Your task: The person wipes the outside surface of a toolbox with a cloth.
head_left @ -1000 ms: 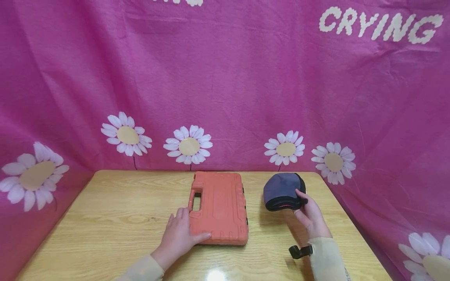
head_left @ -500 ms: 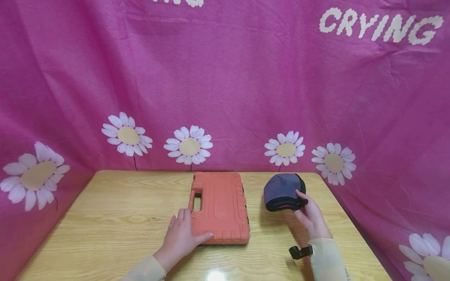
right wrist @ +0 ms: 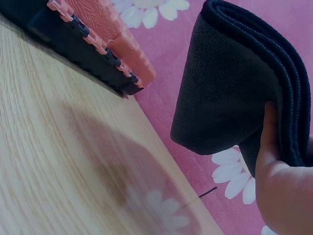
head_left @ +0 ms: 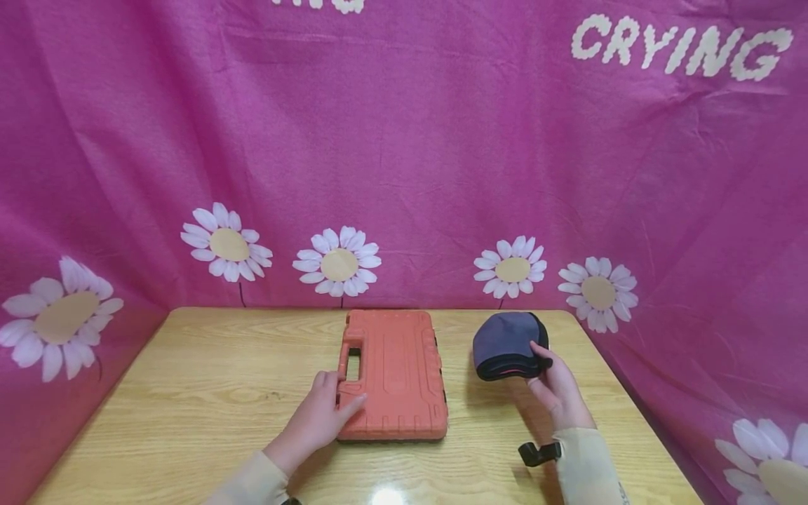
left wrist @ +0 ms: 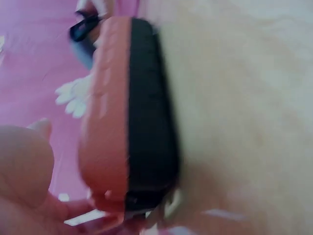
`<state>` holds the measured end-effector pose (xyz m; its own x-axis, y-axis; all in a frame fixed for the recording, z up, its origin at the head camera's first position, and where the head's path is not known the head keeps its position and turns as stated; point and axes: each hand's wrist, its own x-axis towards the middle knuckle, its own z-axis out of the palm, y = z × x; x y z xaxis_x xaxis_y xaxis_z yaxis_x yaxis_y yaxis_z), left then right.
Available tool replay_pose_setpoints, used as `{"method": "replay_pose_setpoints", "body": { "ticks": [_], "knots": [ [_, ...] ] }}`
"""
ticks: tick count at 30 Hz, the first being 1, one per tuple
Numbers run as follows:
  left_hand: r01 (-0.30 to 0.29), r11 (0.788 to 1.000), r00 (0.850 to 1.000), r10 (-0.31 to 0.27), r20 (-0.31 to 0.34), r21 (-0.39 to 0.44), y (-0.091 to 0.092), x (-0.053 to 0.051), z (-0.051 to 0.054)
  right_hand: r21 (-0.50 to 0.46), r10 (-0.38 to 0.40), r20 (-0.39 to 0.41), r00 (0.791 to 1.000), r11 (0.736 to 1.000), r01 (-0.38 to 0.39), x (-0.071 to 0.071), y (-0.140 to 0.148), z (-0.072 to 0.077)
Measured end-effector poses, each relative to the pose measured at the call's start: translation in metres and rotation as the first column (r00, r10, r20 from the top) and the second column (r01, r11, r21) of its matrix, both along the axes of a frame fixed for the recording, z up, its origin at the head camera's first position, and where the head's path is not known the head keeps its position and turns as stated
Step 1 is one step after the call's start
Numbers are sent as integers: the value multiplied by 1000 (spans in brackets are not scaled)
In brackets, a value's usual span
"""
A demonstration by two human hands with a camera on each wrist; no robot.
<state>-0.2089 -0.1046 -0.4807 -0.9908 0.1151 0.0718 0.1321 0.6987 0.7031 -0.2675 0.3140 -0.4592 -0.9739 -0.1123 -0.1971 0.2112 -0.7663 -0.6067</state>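
An orange tool case [head_left: 394, 372] with a dark lower half lies flat on the table, its handle to the left. My left hand [head_left: 315, 414] grips its near left edge, thumb over the lid and fingers at the handle side. In the left wrist view, the fingers [left wrist: 98, 223] reach around the end of the case [left wrist: 107, 112]. To the right, my right hand [head_left: 562, 393] pinches a folded grey-blue cloth [head_left: 505, 340] with black stitched edging, held above the table. The right wrist view shows the cloth [right wrist: 220, 88] in several layers, the thumb [right wrist: 270, 134] against it.
The wooden table [head_left: 208, 393] extends to both sides of the case. A pink curtain [head_left: 404, 154] with white daisies hangs behind and beside it. A black wrist strap piece [head_left: 539, 454] sticks out from the right sleeve. Latches [right wrist: 105, 51] line the case's right side.
My left hand has shifted slightly left, its thumb sliding from the lid's near edge back toward the handle side. The case has barely moved. The right hand and cloth have stayed put.
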Motion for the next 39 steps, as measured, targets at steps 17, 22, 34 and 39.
{"method": "replay_pose_setpoints", "body": {
  "ticks": [17, 22, 34, 39],
  "knots": [
    [-177, 861, 961, 46, 273, 477, -18, -41, -5, -12, -11, 33, 999, 1000, 11, 2, -1, -4],
    [-205, 823, 947, 30, 319, 530, -16, -49, -10, -5, -9, 22, 1000, 1000, 9, 1, -1, -4],
    [-191, 782, 939, -31, 342, 594, -12, -68, -24, -9, -37, 108, 993, 999, 38, 1, -2, -4],
    [-184, 791, 945, -21, 326, 584, -10, -71, -28, -20, -46, 149, 988, 999, 50, 2, -1, -4]
  ]
}}
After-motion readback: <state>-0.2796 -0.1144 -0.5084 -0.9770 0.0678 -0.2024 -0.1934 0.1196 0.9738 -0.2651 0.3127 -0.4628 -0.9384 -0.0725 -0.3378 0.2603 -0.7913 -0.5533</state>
